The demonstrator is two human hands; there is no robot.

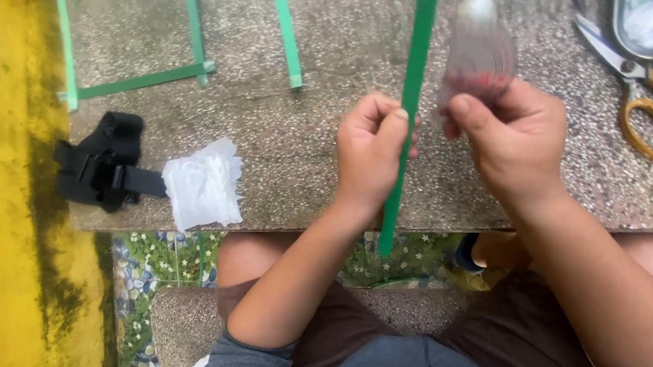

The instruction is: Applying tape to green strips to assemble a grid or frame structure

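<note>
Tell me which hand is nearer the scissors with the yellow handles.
Right. The right hand is just left of the scissors, apart from them; the left hand, gripping the green strip, is farther left, beyond it.

1. Left hand [370, 150] closed around a long green strip [411, 99], held upright over the speckled stone slab [326, 176].
2. Right hand [513, 141] pinching a blurred clear packet [479, 51] with red inside, just beside the strip.
3. Gold-handled scissors [650, 100] at far right, near a tray [650, 3].
4. White tissue [202, 184] touching a black strap [103, 162] at left.
5. More green strips [140, 82] laid flat at top left.
</note>
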